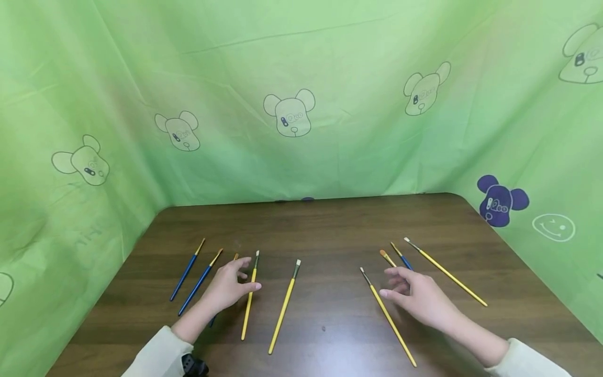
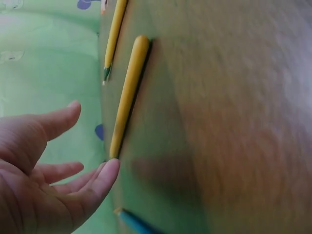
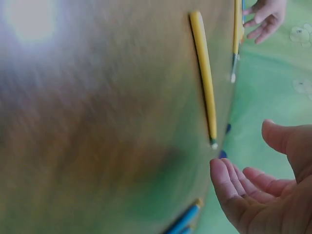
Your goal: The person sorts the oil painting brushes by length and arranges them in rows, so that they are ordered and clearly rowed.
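The left hand [image 1: 228, 287] hides the middle of one brush [image 1: 236, 257], so just its two ends peek out. The right hand [image 1: 426, 299] covers the lower part of an orange-tipped brush [image 1: 387, 257] and a blue brush [image 1: 401, 256]. The bottom edge cuts off the left sleeve [image 1: 162, 353], the right sleeve [image 1: 527, 361] and the near side of the table [image 1: 330, 225]. One bear picture [image 1: 586, 60] is cut off at the right. In both wrist views, the table looks blurry. A blue handle [image 2: 139, 223] runs off the bottom of the left one.

Glare on tabletop [image 1: 330, 293], blurred wrist views
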`<state>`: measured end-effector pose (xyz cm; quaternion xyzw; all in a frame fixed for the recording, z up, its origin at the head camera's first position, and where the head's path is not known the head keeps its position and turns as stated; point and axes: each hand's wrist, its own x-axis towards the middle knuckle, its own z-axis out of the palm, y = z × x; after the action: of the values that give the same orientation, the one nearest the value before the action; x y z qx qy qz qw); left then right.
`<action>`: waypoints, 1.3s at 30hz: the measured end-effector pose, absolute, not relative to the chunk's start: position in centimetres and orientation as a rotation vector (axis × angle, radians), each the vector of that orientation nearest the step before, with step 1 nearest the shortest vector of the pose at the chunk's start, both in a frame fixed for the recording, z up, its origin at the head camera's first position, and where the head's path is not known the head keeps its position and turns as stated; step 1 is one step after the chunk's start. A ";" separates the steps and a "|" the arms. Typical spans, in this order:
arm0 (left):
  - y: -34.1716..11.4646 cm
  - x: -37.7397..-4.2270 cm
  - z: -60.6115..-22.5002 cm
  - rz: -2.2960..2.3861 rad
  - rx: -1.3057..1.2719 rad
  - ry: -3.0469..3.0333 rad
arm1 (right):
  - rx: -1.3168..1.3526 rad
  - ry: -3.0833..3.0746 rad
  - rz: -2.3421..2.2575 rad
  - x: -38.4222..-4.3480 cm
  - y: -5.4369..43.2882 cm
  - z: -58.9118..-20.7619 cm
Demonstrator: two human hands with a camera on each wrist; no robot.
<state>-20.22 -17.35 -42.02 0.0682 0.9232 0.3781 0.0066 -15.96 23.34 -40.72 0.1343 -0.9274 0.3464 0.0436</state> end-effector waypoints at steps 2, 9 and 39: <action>-17.3 -20.5 -42.4 1.216 0.163 2.869 | 0.376 -2.859 1.155 -15.8 23.3 -41.1; -17.2 -21.1 -43.5 1.343 0.048 2.763 | 0.348 -2.934 1.366 -15.6 23.3 -41.7; -16.1 -21.8 -44.1 1.004 0.229 3.063 | 0.504 -2.907 0.991 -15.2 22.4 -43.3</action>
<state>-21.76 -16.05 -44.10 0.0709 0.9469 0.3105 -0.0449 -15.20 22.37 -43.33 0.1620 -0.9339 0.3184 0.0144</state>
